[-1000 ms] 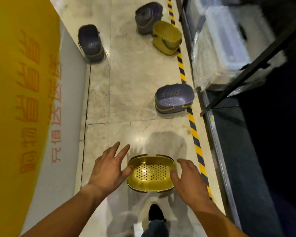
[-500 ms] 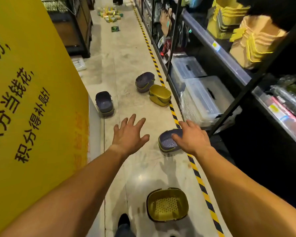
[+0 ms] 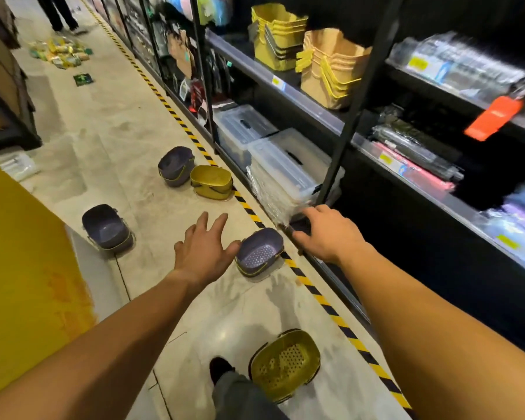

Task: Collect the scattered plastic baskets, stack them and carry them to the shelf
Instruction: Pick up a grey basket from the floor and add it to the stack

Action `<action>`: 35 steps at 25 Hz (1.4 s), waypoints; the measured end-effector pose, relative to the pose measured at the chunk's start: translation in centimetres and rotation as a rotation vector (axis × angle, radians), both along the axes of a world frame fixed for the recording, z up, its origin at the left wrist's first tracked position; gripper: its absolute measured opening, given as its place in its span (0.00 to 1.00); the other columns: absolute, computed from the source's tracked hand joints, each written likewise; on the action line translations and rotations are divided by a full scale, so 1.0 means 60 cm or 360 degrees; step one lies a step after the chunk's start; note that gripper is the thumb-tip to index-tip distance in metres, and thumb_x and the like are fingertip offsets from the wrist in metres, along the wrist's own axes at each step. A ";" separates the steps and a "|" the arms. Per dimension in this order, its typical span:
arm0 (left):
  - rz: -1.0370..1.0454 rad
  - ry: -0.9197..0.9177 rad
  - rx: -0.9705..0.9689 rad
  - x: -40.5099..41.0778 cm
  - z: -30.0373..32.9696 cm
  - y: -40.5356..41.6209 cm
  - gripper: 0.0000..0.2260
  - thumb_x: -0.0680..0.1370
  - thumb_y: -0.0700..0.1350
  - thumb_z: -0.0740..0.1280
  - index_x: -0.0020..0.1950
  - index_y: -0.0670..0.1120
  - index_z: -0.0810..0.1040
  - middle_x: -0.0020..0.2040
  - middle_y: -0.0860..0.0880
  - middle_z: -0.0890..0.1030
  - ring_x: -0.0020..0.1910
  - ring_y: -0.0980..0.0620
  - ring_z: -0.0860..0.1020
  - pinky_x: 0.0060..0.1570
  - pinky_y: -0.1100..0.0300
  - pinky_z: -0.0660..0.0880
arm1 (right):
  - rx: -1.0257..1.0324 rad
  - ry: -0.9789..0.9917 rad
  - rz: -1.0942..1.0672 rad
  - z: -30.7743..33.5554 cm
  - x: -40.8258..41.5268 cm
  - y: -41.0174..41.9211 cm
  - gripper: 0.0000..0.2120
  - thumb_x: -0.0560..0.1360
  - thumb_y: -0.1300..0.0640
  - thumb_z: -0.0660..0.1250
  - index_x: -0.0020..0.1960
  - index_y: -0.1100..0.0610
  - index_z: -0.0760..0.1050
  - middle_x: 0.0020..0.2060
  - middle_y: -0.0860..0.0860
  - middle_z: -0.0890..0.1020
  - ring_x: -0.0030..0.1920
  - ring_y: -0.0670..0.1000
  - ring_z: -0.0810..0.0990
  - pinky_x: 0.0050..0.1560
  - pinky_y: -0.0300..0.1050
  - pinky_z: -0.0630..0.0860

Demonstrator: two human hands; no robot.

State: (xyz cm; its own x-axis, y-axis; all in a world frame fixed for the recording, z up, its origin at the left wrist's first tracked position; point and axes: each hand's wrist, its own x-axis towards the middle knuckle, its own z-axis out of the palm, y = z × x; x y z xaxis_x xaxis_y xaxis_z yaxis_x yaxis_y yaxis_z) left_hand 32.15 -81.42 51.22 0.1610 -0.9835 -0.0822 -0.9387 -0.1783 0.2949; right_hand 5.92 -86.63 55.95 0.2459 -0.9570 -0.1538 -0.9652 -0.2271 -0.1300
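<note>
Both arms reach fwd over a shop aisle floor (image 3: 109,122). Left hand (image 3: 205,248) is spread flat, fingers apart, holding nothing; its thumb tip sits just beside the rim of the nearest purple basket (image 3: 259,253) in this view, contact unclear. Right hand (image 3: 325,234) is also empty w/ fingers loosely extended, hovering to the right of that basket over the base of the shelf unit (image 3: 331,116).

Baskets, 5 on the floor:
- nearest purple basket: upright, perforated bottom, next to the yellow/black hazard tape (image 3: 319,295), btwn the two hands.
- yellow basket (image 3: 285,363): closest to the camera, tilted, perforated bottom showing, just right of the person's shoe (image 3: 220,369).
- purple basket by the wall (image 3: 106,228): left side, against the yellow panel (image 3: 28,283).
- far purple basket (image 3: 176,166) & far yellow basket (image 3: 212,181): touching or nearly so, further up the aisle near the tape.

On the shelf: stacked yellow baskets (image 3: 278,40) & stacked tan baskets (image 3: 331,68) side by side; clear lidded storage bins (image 3: 273,147) on the bottom level. Scattered packets (image 3: 61,53) lie far up the aisle, near another person's legs (image 3: 59,13).
</note>
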 end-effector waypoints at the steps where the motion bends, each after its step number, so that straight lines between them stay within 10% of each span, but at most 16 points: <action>1: 0.0001 0.0025 0.0017 -0.013 -0.019 -0.019 0.33 0.75 0.68 0.58 0.78 0.62 0.55 0.81 0.46 0.55 0.73 0.38 0.62 0.62 0.37 0.67 | 0.0029 0.0002 0.0008 -0.013 -0.009 -0.016 0.31 0.74 0.34 0.60 0.71 0.49 0.67 0.64 0.54 0.75 0.61 0.58 0.75 0.57 0.57 0.76; 12: 0.0212 0.0302 0.0378 -0.065 -0.352 -0.331 0.33 0.72 0.68 0.57 0.75 0.62 0.53 0.79 0.44 0.56 0.66 0.33 0.70 0.59 0.37 0.73 | 0.0409 -0.0175 0.0153 -0.332 -0.015 -0.392 0.24 0.76 0.42 0.63 0.69 0.51 0.71 0.60 0.54 0.76 0.58 0.59 0.76 0.48 0.49 0.71; 24: 0.0799 0.0568 0.0730 -0.074 -0.956 -0.577 0.35 0.77 0.61 0.65 0.78 0.64 0.47 0.81 0.49 0.48 0.68 0.32 0.70 0.59 0.44 0.74 | 0.0769 -0.0024 0.0280 -0.982 0.035 -0.747 0.18 0.78 0.50 0.60 0.65 0.55 0.74 0.63 0.57 0.73 0.60 0.59 0.74 0.56 0.52 0.73; 30: 0.0660 0.0432 0.0896 -0.058 -1.184 -0.570 0.36 0.79 0.60 0.65 0.80 0.62 0.47 0.82 0.50 0.46 0.77 0.37 0.58 0.64 0.47 0.70 | 0.0677 0.0149 0.0339 -1.229 0.053 -0.751 0.20 0.79 0.48 0.63 0.70 0.49 0.70 0.78 0.56 0.55 0.72 0.64 0.64 0.67 0.62 0.68; 35: 0.0795 0.0470 0.0871 -0.051 -1.259 -0.570 0.39 0.78 0.57 0.68 0.76 0.68 0.41 0.81 0.50 0.40 0.69 0.34 0.70 0.55 0.49 0.75 | 0.0688 0.0122 0.0223 -1.323 0.028 -0.768 0.19 0.79 0.50 0.64 0.69 0.45 0.69 0.80 0.56 0.45 0.74 0.68 0.61 0.70 0.62 0.65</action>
